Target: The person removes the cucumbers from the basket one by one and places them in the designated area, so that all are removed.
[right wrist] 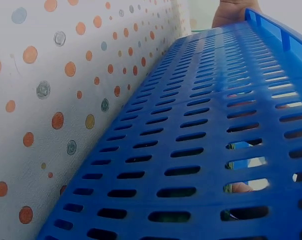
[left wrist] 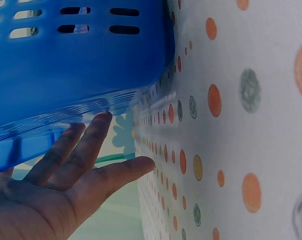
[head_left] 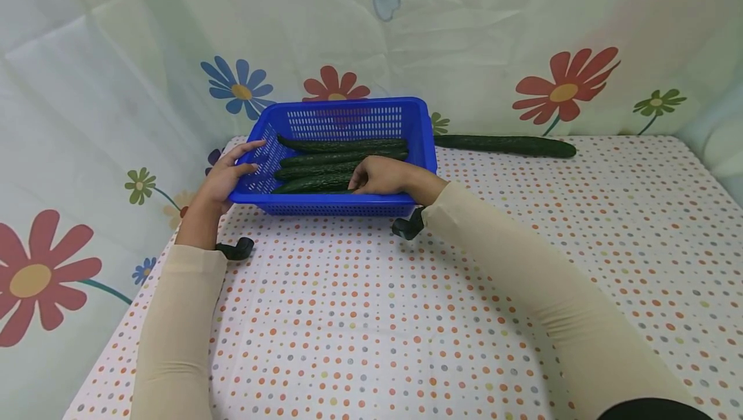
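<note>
A blue plastic basket [head_left: 342, 199] with slotted walls stands at the back of the table. Several long dark green cucumbers [head_left: 342, 145] lie side by side in it. At the basket's left end, my left hand [head_left: 223, 175] holds the rim, with two digits over the edge and other fingers outside against the wall, as the left wrist view shows. My right hand [head_left: 383, 176] reaches over the near rim, its fingers curled down onto the nearest cucumber [head_left: 313, 185]. The front wall hides its fingertips; the right wrist view shows a fingertip [right wrist: 241, 187] through the slots.
Another long cucumber [head_left: 511, 145] lies on the table right of the basket, along the back edge. A white cloth [head_left: 360, 317] with coloured dots covers the table. A flowered curtain [head_left: 464, 39] hangs close behind the basket and along the left side.
</note>
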A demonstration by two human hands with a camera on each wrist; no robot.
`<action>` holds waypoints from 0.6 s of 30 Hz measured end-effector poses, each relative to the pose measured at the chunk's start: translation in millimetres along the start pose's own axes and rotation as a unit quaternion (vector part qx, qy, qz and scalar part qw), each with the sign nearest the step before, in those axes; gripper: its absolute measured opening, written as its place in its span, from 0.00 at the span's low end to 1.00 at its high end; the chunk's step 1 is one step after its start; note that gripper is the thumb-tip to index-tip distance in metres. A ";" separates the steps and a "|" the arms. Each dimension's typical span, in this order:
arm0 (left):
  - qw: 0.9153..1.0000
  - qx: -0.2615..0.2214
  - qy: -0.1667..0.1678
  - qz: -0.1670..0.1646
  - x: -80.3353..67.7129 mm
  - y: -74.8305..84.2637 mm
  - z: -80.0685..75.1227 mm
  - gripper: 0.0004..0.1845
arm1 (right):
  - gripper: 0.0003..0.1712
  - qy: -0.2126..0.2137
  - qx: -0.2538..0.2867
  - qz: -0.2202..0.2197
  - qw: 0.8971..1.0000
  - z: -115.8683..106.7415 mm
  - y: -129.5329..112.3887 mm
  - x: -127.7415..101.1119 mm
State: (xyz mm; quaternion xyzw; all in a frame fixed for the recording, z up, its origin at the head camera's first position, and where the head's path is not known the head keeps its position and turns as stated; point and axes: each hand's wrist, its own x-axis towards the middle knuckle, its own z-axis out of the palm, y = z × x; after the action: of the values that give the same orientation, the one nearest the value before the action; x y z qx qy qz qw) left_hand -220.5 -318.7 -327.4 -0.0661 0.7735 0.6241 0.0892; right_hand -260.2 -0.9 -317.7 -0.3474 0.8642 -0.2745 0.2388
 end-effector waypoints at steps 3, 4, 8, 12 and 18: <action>1.000 0.002 0.000 0.002 0.1 0.5 0.7 0.24 | 0.15 -0.008 -0.001 0.004 1.000 -0.5 0.3 0.5; 1.000 0.000 -0.002 0.003 0.2 0.3 0.7 0.24 | 0.15 -0.011 -0.003 0.006 1.000 -0.6 0.3 0.6; 1.000 -0.006 -0.005 0.007 1.5 -1.3 0.1 0.24 | 0.16 -0.020 -0.010 0.008 1.000 -1.2 0.8 1.2; 1.000 -0.005 0.001 0.006 1.5 -1.6 -0.2 0.24 | 0.16 -0.016 -0.015 0.005 1.000 -1.1 0.6 1.4; 1.000 -0.004 -0.003 0.013 2.0 -3.4 -2.2 0.24 | 0.17 0.001 -0.001 -0.009 1.000 -0.1 0.0 0.7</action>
State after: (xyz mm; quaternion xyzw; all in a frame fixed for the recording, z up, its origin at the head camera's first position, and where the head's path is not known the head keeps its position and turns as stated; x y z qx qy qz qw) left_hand -221.8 -321.6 -330.7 -0.0546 0.7712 0.6288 0.0828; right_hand -260.8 -1.4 -317.8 -0.3555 0.8617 -0.2759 0.2346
